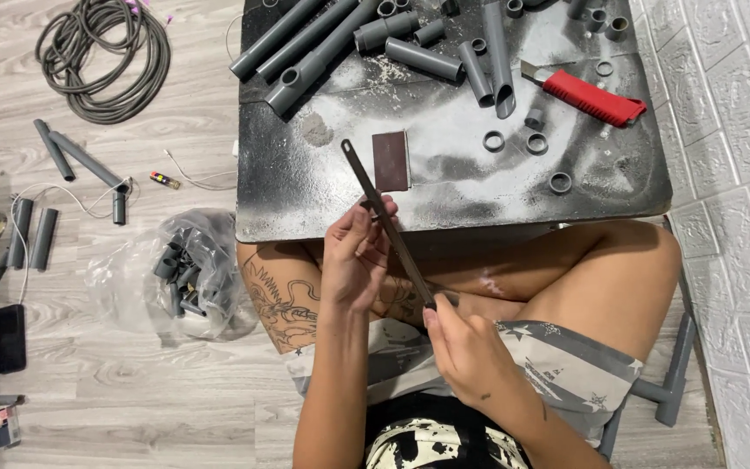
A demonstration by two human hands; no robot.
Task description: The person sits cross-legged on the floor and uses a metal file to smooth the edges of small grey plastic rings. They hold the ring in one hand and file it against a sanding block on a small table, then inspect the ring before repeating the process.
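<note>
A long thin dark blade, like a hacksaw blade or flat file, slants from above the low table down toward my lap. My left hand pinches it around the middle. My right hand grips its lower end. A brown rectangle of sandpaper lies on the dusty black table just beyond the blade's tip. Several short grey pipe rings lie to the right on the table.
Long grey pipes and cut pieces crowd the table's far side, with a red-handled saw at right. A clear bag of grey fittings, loose pipes, a coiled hose and a phone lie on the floor at left. A white wall stands at right.
</note>
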